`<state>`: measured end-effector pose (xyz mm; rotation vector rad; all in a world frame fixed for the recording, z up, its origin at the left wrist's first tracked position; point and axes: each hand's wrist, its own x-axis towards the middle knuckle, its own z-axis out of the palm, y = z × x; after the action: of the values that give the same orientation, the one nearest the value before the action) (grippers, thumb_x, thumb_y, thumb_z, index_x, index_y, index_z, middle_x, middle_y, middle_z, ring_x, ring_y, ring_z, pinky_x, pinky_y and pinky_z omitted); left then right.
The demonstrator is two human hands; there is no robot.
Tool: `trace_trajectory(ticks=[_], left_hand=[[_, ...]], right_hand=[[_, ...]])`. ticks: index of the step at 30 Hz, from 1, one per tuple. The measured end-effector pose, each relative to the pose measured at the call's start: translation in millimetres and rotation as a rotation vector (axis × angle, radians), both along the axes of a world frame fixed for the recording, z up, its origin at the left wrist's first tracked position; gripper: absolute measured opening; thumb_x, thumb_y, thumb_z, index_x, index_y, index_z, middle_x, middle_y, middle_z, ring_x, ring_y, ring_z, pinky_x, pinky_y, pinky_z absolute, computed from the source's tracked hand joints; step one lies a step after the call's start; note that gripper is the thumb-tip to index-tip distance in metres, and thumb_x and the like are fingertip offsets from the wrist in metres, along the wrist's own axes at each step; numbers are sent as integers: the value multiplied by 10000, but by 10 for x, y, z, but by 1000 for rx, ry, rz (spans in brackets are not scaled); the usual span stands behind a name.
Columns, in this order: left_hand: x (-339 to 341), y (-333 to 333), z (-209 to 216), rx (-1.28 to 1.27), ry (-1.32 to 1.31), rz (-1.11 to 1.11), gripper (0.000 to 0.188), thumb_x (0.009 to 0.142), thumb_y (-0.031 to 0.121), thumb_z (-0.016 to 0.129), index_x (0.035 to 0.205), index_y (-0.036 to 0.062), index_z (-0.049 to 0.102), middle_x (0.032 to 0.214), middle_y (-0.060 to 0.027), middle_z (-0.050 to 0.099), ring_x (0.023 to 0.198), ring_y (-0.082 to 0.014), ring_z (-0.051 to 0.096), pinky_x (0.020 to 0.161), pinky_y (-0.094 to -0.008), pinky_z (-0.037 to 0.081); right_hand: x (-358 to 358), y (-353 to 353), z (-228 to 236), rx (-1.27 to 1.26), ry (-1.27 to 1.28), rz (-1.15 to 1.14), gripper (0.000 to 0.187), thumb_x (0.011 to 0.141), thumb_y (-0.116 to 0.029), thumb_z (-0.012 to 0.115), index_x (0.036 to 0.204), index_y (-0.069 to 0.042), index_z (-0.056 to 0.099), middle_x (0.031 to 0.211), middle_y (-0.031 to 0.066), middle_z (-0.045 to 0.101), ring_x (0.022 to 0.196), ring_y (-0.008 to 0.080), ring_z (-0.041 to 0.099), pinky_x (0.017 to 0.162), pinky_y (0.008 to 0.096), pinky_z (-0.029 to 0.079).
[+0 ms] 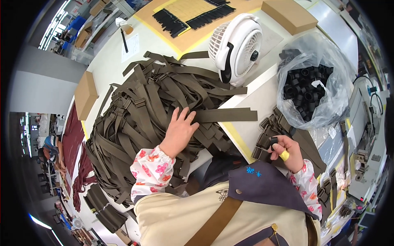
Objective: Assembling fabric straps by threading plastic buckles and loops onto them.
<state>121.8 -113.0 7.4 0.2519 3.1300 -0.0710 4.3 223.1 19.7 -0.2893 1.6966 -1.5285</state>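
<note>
A large heap of olive-brown webbing straps, some with buckles, lies on the table before me. My left hand rests on the heap's right side, fingers spread, touching a strap that sticks out to the right. To the right, my right hand, with yellow tape round one finger, pinches a small black ring. Just beside it is a row of straps with metal buckles. Beyond that hand, a clear plastic bag stands open, full of similar small black rings.
A white fan stands behind the heap. Cardboard boxes sit at the back right and left. Maroon straps hang at the left, near a bundle of dark straps. A pale machine occupies the far right.
</note>
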Motion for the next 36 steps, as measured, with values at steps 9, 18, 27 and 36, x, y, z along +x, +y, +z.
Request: trace_trajectory(ticks=[9, 18, 27, 36], left_hand=[[-516, 586, 318, 374, 430, -229, 122, 625, 101, 564, 702, 93, 469, 785, -34, 521, 685, -199, 508, 586, -303, 436], [-949, 1323, 27, 982, 149, -513, 297, 584, 48, 675, 845, 59, 532, 931, -78, 560, 842, -255, 559, 750, -346, 441], [-980, 1357, -67, 977, 149, -550, 218, 636, 55, 728, 828, 49, 626, 971, -69, 602, 795, -231, 601, 665, -311, 492], [-938, 1446, -9, 816, 194, -685, 159, 652, 40, 696, 795, 51, 627, 928, -60, 603, 713, -205, 587, 592, -309, 477]], right_hand=[[37, -77, 181, -368, -295, -151, 393, 849, -174, 595, 1159, 54, 513, 1050, 123, 581, 976, 198, 566, 878, 358, 470], [126, 105, 144, -59, -105, -243, 195, 834, -150, 626, 881, 39, 615, 763, 42, 615, 734, 103, 602, 706, 238, 486], [69, 280, 2, -214, -250, -439, 286, 854, -217, 618, 980, 37, 578, 874, 88, 628, 759, 190, 654, 671, 257, 531], [101, 165, -61, -122, -424, -233, 315, 850, -249, 625, 894, 58, 569, 823, 174, 648, 702, 196, 659, 592, 266, 544]])
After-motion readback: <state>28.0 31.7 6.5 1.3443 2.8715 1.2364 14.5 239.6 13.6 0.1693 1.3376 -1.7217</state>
